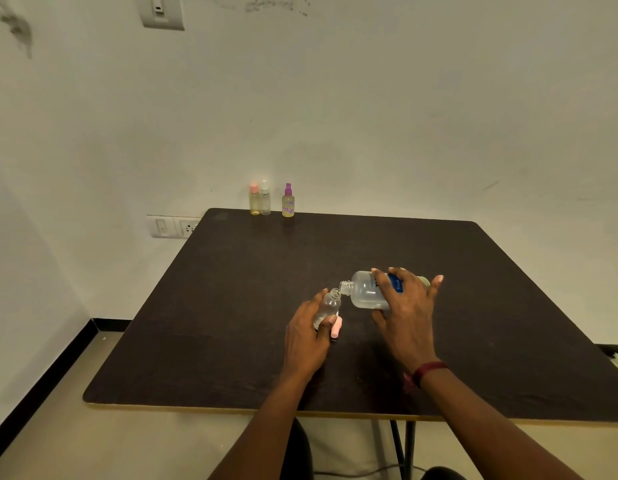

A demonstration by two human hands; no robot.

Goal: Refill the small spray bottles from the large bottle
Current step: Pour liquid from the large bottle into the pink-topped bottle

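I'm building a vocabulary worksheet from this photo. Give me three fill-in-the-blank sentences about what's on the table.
1. The right hand tips the large bottle, which has a ___ label.
2. The left hand holds a small bottle with its cap ___.
3. On the table, by its far edge, stand ___ spray bottles.

Missing words: blue; off; three.

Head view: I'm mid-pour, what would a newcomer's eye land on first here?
The pour at mid-table: the right hand tips the large bottle neck to neck with the small bottle held in the left hand, a pink cap beside its fingers. Next, three spray bottles standing at the table's far edge by the wall.
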